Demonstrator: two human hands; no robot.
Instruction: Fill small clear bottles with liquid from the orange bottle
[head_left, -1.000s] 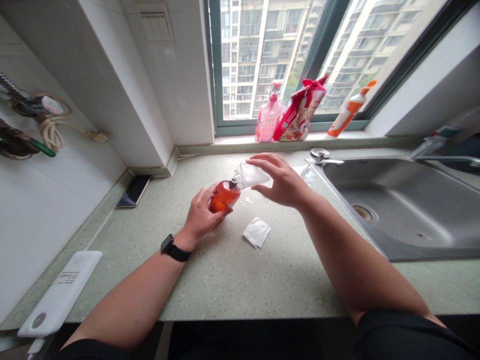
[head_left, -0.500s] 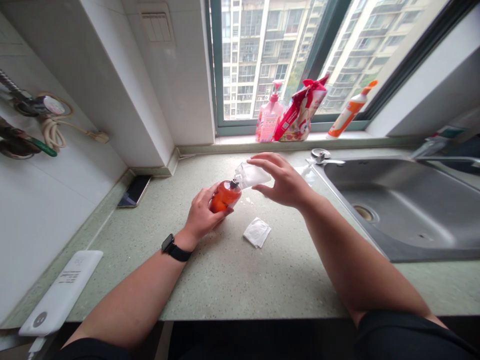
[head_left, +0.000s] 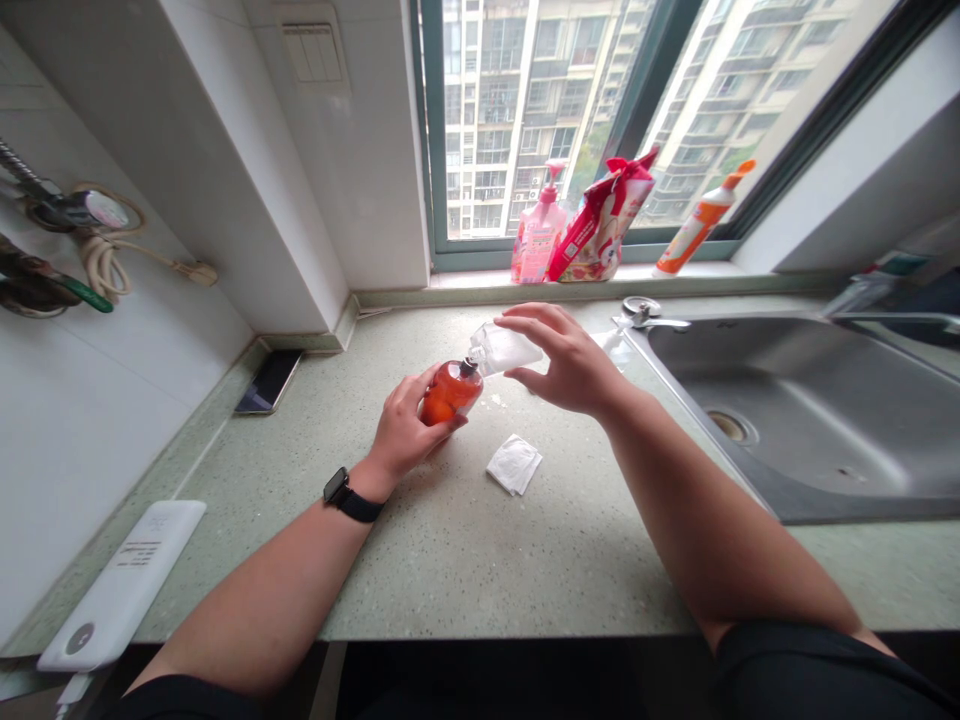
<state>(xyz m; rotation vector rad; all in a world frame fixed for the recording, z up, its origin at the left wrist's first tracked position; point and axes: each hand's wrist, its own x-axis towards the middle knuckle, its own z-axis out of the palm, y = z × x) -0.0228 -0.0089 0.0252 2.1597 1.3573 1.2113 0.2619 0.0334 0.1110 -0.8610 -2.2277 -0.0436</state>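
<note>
My left hand (head_left: 409, 420) is wrapped round an amber-orange bottle (head_left: 453, 393) with a dark neck, just above the counter. In my right hand (head_left: 562, 358) a clear bottle (head_left: 504, 350) is gripped between thumb and fingers, tipped onto its side. Its mouth meets the neck of the amber bottle; whether liquid is flowing between them I cannot tell. A folded white tissue (head_left: 514, 464) lies on the counter a little nearer to me than both bottles.
At the right is a steel sink (head_left: 825, 400) with a tap (head_left: 651, 318) at its corner. A phone (head_left: 270, 382) and a white power bank (head_left: 124, 585) lie at the left. On the windowsill stand a pink pump bottle (head_left: 538, 240), a red bag (head_left: 604, 225) and an orange-white bottle (head_left: 694, 235).
</note>
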